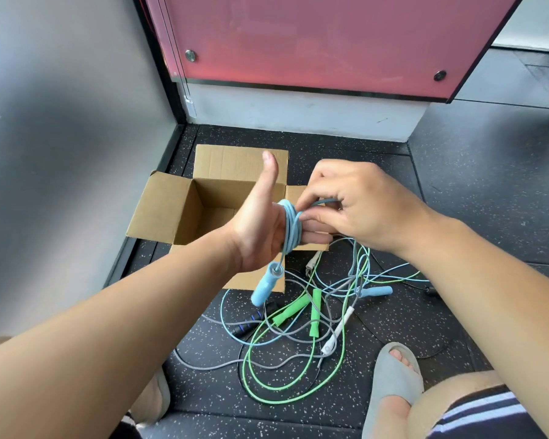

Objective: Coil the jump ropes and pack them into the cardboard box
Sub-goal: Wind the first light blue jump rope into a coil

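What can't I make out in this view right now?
Head view:
- Box floor: the right part is behind the left hand.
- Blue rope coil: the turns overlap, so the count is unclear.
- Floor tangle: crossings hide which cord joins which handle.
- Black cord: it passes behind the right arm.

The cardboard box (159, 213) looked matt and papery, the speckled floor (457, 201) rough rubber, the blue rope (290, 229) smooth plastic, its handle (265, 288) foam.
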